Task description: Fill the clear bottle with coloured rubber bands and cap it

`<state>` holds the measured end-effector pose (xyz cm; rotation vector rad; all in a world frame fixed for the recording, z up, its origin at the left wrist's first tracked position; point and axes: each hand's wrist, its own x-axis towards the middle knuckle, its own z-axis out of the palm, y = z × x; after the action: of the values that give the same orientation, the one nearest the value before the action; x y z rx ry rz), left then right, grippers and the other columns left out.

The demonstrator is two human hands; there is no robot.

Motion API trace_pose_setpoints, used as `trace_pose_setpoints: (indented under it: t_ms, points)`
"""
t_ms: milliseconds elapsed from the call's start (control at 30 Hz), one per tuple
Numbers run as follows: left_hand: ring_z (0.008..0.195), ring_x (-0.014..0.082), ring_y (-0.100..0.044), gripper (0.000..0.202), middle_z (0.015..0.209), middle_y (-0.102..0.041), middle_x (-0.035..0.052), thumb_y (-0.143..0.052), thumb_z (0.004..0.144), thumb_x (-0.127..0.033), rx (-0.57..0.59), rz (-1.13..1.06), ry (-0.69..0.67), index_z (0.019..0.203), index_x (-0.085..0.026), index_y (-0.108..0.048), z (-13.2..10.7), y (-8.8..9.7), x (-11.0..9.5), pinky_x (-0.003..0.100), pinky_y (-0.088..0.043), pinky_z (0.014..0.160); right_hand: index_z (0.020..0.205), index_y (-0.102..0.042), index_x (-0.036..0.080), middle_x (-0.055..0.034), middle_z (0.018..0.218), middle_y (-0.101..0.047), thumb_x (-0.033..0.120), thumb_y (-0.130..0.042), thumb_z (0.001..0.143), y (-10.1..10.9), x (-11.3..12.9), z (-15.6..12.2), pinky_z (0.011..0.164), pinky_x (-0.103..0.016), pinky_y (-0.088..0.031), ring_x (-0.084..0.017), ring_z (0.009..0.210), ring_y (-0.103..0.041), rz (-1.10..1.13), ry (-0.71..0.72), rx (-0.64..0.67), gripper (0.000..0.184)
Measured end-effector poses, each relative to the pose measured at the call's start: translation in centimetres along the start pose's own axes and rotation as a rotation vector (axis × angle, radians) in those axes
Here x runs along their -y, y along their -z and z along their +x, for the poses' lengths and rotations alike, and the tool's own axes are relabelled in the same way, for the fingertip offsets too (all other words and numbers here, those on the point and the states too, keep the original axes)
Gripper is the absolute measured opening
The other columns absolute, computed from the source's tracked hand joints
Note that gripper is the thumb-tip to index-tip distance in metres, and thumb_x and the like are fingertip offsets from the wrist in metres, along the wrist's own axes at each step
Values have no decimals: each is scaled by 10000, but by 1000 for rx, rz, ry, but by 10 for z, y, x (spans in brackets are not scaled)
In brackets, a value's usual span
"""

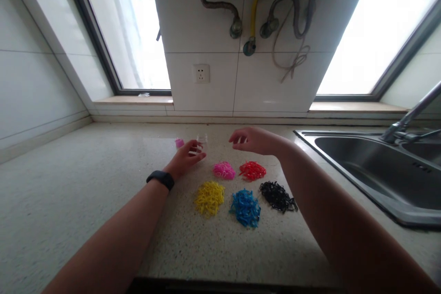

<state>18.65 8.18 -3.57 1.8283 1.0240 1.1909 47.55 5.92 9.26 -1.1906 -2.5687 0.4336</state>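
Observation:
My left hand (186,158), with a black band on its wrist, has its fingers and thumb around a small clear plastic jar (202,140) on the counter. Beside that hand lies a pink lid (179,143). To the right, my right hand (251,140) hovers above the counter, fingers loosely bent and apart, holding nothing visible. Between and below my hands are piles of what look like small rubber bands: pink (223,170), red (252,171), yellow (209,198), blue (245,208) and black (278,196). The black pile lies close to my right forearm.
A speckled stone counter (113,183) carries everything. On the right is a steel sink (375,165) with a faucet (409,117). Behind, the tiled wall holds a socket (201,73), hoses and a yellow pipe (255,11), between two windows.

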Motion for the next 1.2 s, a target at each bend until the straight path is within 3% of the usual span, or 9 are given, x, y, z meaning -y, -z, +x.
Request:
trace_pose_setpoints:
  t_ms: [167, 333, 433, 567, 833, 1200]
  points:
    - [941, 192, -632, 416, 1102, -617, 95, -758, 784, -417, 33, 4, -13, 1079, -185, -577, -2, -1, -4, 337, -538, 795, 1193, -674, 166, -89, 1148, -700, 365, -705, 822, -22, 0, 14, 804, -287, -487, -182, 919, -640, -70, 145, 206, 422]
    - [953, 200, -624, 419, 1105, -610, 95, -758, 782, -422, 40, 28, -7, 1075, -185, -575, -2, -1, -6, 344, -537, 794, 1356, -586, 173, -125, 1251, -648, 406, -762, 747, -42, 0, 13, 875, -315, -480, -229, 1025, -635, -138, 108, 324, 675]
    - [958, 199, -617, 409, 1103, -612, 92, -748, 792, -427, 40, 46, -10, 1076, -185, -580, -3, -1, -8, 342, -529, 801, 1345, -598, 168, -125, 1254, -644, 404, -765, 738, -51, 0, 15, 904, -312, -468, -236, 1063, -625, -133, 127, 366, 673]
    - [960, 201, -606, 401, 1072, -616, 87, -745, 787, -432, 27, 65, -7, 1061, -181, -592, -4, -2, -12, 335, -521, 794, 1281, -647, 158, -124, 1213, -652, 360, -770, 723, -60, -5, 19, 927, -300, -456, -232, 1073, -614, -130, 186, 328, 606]
    - [956, 197, -597, 401, 1084, -619, 85, -742, 783, -420, 13, 106, -9, 1078, -188, -600, -4, -3, -13, 317, -509, 765, 1106, -726, 168, -94, 1027, -717, 366, -683, 800, -64, -4, 22, 772, -271, -456, -201, 894, -646, -111, 126, 281, 367]
    - [954, 195, -601, 388, 1089, -624, 85, -740, 791, -414, 25, 110, -22, 1073, -188, -599, -5, -3, -15, 308, -504, 743, 1102, -727, 164, -79, 984, -733, 298, -667, 812, -70, -13, 26, 728, -253, -441, -169, 823, -639, -82, 137, 195, 324]
